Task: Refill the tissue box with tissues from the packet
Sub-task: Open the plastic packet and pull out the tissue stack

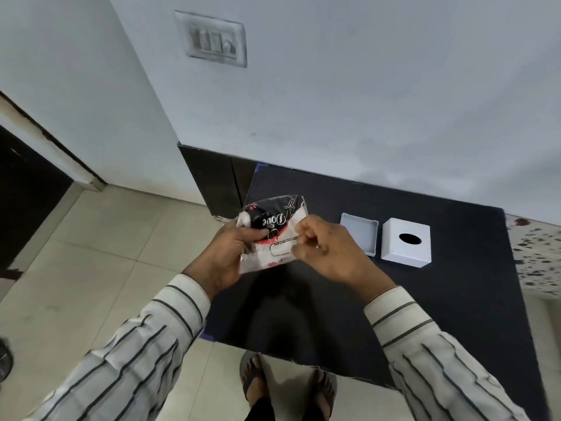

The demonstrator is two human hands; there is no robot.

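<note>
I hold a tissue packet [274,226], clear plastic with black, white and red print, in the air above the left part of the dark table [440,299]. My left hand [233,253] grips its left side from below. My right hand [324,247] pinches the packet's right edge near the dashed opening label. The white tissue box cover [405,246], with an oval hole on top, stands on the table to the right. Its open white base tray [359,233] lies just left of it, with nothing visible inside.
The table stands against a pale wall with a switch plate [212,39] above. Beige floor tiles [91,253] spread to the left. My feet in sandals [288,384] show below the table's front edge. A speckled surface [537,250] lies at the far right.
</note>
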